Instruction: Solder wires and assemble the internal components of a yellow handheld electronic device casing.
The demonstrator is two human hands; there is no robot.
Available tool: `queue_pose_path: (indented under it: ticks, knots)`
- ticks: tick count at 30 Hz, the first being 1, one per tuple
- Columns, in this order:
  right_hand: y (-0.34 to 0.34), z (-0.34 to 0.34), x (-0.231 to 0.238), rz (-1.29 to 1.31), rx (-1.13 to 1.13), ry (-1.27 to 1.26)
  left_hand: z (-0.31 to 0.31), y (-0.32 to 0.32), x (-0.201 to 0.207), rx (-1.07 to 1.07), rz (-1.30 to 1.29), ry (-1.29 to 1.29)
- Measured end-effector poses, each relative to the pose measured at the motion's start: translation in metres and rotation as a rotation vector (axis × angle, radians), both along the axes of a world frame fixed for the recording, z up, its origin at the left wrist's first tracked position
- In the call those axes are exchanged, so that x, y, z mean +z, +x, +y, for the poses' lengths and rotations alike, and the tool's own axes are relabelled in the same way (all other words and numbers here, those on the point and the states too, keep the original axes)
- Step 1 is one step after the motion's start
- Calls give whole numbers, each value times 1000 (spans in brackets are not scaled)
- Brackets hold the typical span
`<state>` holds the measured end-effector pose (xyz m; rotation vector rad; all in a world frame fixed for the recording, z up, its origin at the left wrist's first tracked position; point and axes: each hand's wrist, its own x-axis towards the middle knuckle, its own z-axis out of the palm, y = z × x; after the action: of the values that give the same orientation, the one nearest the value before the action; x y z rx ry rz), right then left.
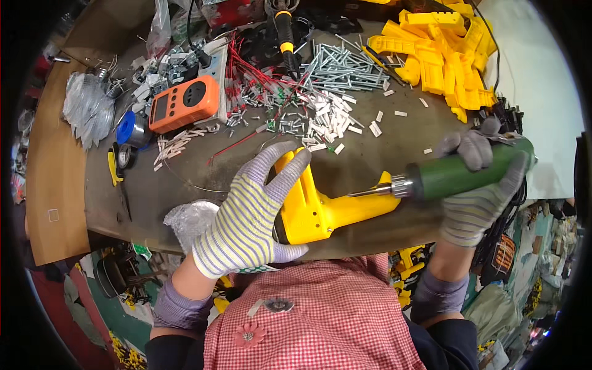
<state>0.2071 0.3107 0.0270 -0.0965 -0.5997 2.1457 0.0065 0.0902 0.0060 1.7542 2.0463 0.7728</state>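
A red-and-white checked apron [308, 308] trimmed with a flower fronts a person in striped gloves at a dark workbench [185, 176]. The left hand [246, 213] grasps a yellow plastic housing [308, 216] at the bench's near edge, fingers over its far end and thumb along the near side, its handle pointing right. The right hand [478, 209] is wrapped around a green power driver [447, 177], whose bit [369, 190] points left above that handle; whether the two touch cannot be told. Crumpled clear plastic [187, 222] lies just left of the left hand's grip. Beyond that grip are an orange multimeter [185, 105] and a blue spool [132, 129]; beyond the housing, white pieces [333, 117] and long screws [345, 66]. Yellow plastic parts [438, 55] are heaped beyond the right hand's grip.
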Motion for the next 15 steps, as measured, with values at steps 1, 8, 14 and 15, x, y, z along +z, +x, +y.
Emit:
queue_pose_path:
  ticks: [1, 8, 14, 15]
  knots:
    - [-3, 5, -12, 48, 61, -2, 0, 1, 0, 5, 13, 10]
    - [-15, -1, -45, 96, 80, -42, 0, 1, -2, 5, 19, 9]
    - [-20, -6, -52, 57, 6, -171, -2, 0, -1, 2, 6, 15]
    - [-20, -5, -54, 55, 9, -169, -1, 0, -2, -3, 17, 14]
